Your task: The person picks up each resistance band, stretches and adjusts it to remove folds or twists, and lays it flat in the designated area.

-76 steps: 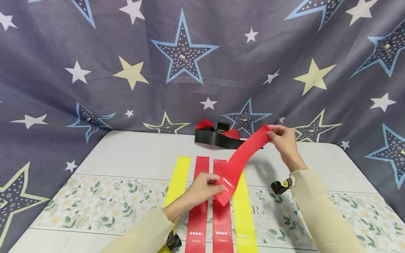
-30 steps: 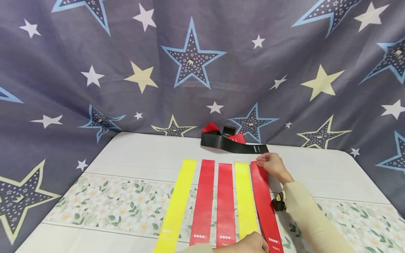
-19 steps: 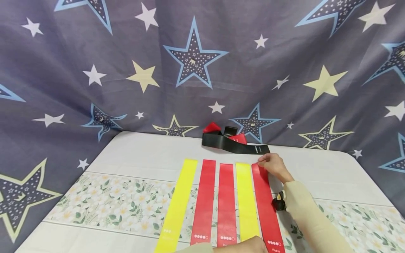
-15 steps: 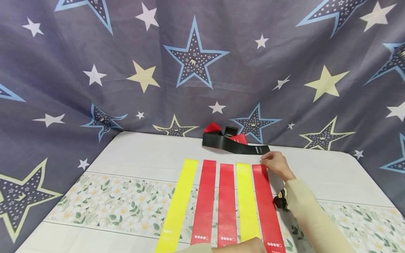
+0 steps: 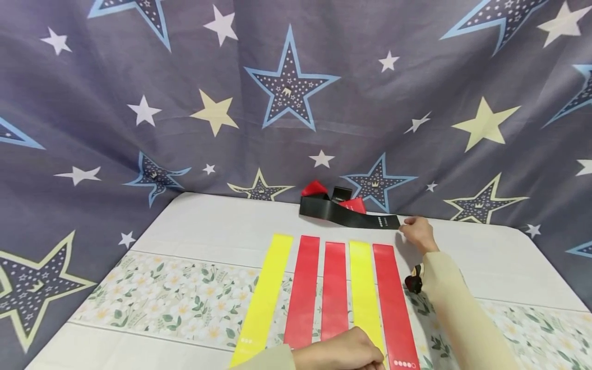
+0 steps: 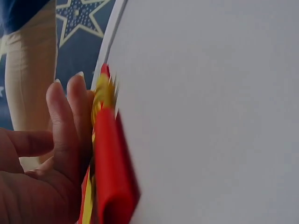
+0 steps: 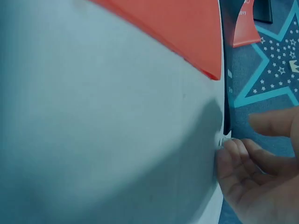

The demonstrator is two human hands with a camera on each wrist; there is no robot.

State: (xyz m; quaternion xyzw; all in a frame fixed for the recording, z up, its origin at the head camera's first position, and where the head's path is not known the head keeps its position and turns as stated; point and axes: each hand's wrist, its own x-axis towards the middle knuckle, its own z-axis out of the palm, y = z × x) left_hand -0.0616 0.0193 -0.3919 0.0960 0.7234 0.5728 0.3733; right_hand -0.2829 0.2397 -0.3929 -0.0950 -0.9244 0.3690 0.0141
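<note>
Black band (image 5: 344, 215): at the back of the white table (image 5: 222, 221), long axis running left to right | right hand (image 5: 418, 234) nearer, band just left of its fingertips, contact unclear, fingers loose, gripping nothing | left hand (image 5: 343, 350) well apart, by the flat strips (image 5: 303, 293), fingers relaxed, holding nothing

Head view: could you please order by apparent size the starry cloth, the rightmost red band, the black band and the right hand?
1. Starry cloth
2. Rightmost red band, cut by the lower edge
3. Black band
4. Right hand
The red band's nearness may enlarge it.
</note>
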